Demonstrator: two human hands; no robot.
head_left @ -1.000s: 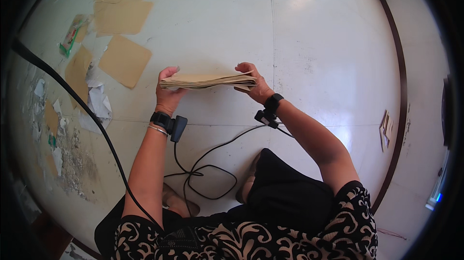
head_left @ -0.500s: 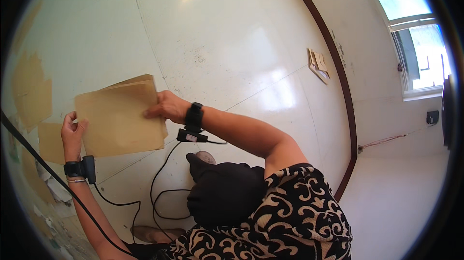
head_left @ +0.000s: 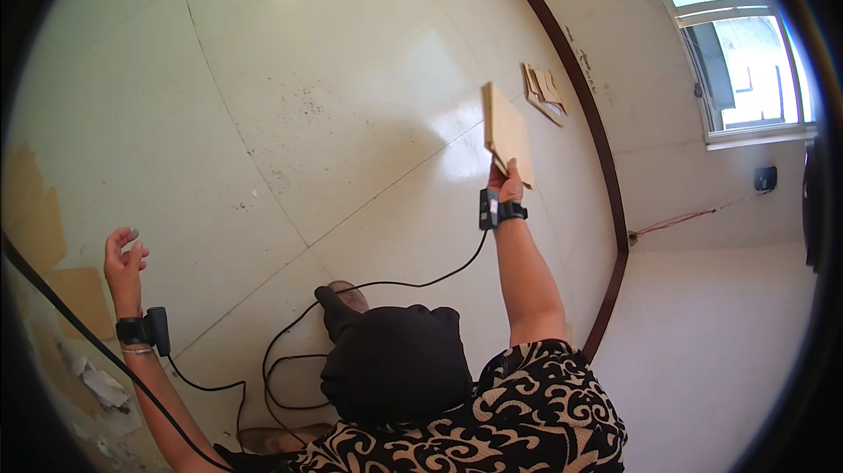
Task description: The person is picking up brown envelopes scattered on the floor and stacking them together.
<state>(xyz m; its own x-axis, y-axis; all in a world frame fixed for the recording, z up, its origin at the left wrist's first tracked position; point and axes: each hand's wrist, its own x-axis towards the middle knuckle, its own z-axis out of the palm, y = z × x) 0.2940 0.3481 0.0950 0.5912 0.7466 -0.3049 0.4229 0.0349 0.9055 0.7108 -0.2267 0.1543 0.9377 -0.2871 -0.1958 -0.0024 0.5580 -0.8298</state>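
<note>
My right hand (head_left: 507, 181) reaches out over the floor on the right. It grips the near edge of a stack of flat tan paper or card pieces (head_left: 509, 132), held tilted so that its layered edge shows on the left. Some of my fingers are hidden behind the stack. My left hand (head_left: 126, 264) is raised at the left with nothing in it, its fingers loosely bent and apart. Behind it lie tan sheets (head_left: 81, 297) on the floor. Both wrists wear black straps with small black devices.
Past the right hand, a small pile of tan pieces (head_left: 546, 95) lies near the dark red skirting (head_left: 606, 135). A black cable (head_left: 413, 283) runs from the right wrist across the floor to my knees. Torn white scraps (head_left: 104, 385) lie at lower left. A window (head_left: 746, 60) is at upper right.
My left hand has let go of the tan stack. My right hand has carried it from the left side far across to the right, turning it nearly on edge. The view has shifted slightly.
</note>
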